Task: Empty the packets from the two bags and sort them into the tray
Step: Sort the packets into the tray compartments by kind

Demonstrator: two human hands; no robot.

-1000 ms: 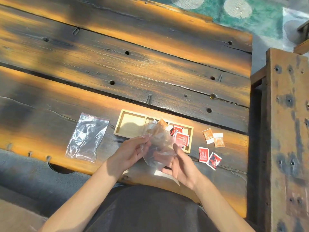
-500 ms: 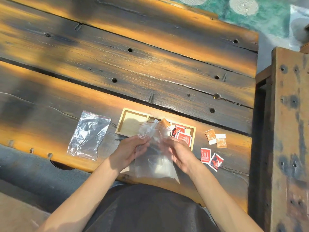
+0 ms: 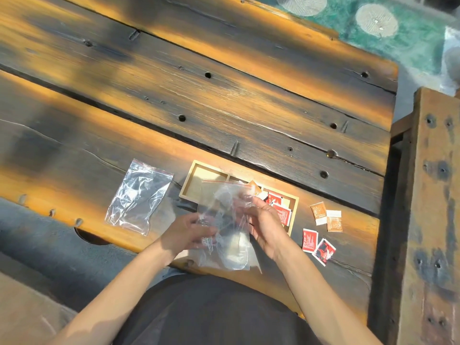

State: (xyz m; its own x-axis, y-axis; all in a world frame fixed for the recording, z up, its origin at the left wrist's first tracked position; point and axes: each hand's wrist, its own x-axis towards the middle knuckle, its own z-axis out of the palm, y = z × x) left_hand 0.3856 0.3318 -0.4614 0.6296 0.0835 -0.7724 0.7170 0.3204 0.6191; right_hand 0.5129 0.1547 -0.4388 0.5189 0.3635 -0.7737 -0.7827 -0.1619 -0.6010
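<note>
I hold a clear zip bag flat above the table's near edge, my left hand pinching its left side and my right hand gripping its right side. Behind it lies a wooden tray with compartments; the left one looks bare, and red packets lie in the right one. A second clear bag lies flat and looks empty to the left. To the right of the tray, two orange packets and two red packets lie loose on the table.
The table is of dark, orange-streaked planks with holes and gaps. A wooden bench or beam runs along the right side. A round notch cuts into the near table edge at the left.
The held bag has been spread out flat between my hands; my right hand rose from under it to its right edge. The packets and the other bag have not moved.
</note>
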